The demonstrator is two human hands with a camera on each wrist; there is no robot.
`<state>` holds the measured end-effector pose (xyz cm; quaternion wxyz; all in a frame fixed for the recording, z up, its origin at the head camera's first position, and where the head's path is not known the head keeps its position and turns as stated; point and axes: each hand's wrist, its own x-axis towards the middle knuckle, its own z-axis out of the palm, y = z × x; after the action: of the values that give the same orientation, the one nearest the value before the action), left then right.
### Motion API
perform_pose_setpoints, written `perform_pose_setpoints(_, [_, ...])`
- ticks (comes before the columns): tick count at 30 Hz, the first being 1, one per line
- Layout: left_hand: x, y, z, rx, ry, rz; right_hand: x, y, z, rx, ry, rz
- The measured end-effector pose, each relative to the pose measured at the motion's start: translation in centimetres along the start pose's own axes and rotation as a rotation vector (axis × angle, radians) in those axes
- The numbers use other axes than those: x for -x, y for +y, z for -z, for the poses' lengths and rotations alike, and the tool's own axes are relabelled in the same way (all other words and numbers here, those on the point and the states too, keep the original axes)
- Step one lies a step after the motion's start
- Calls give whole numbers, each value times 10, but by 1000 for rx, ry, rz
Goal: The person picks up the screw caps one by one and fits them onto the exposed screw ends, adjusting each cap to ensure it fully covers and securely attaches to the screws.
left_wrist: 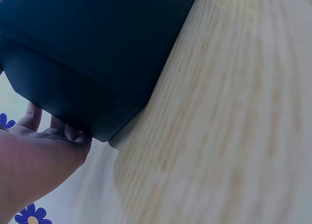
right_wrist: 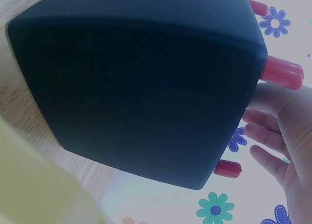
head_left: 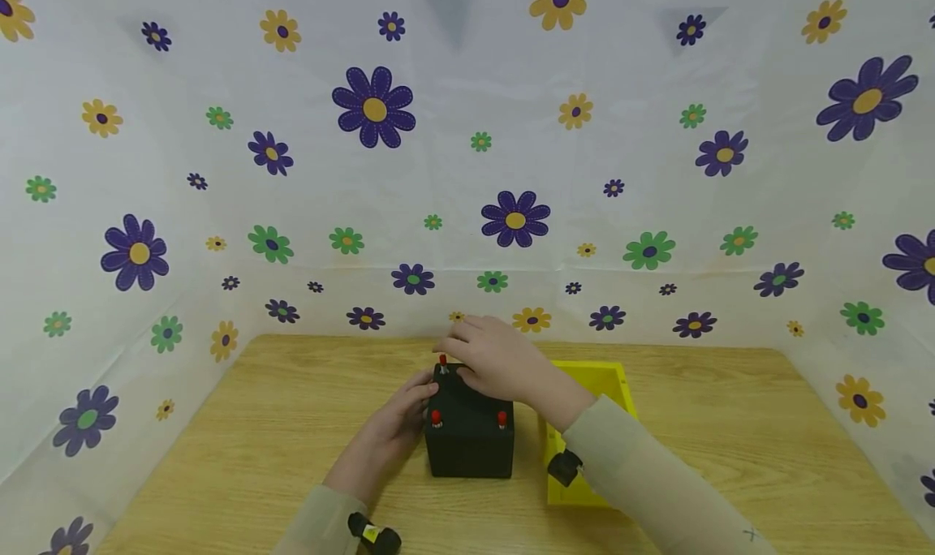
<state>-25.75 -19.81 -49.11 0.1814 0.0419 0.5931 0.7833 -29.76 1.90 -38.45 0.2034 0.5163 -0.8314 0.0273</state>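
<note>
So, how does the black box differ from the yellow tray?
The black box is dark, tall and closed, with red pegs on top; the yellow tray is bright, low and open. The left hand touches the box's side and the right hand is over its top; neither touches the tray. Both stand on the wooden table.

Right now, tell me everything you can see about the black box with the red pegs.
The black box is a matte, cube-like block standing upright on the wooden table, beside a yellow tray. Three small red pegs show on its top. The left hand touches its left side; the right hand rests over its top.
</note>
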Motion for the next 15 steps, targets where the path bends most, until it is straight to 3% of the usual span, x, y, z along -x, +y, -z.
perform_pose_setpoints(11, [-3,-6,8,3,-62,-57,1,0,1,8,13,6])
perform_pose_setpoints(15, [-4,-6,8,0,-70,-48,1,-1,0,2,-5,-3])
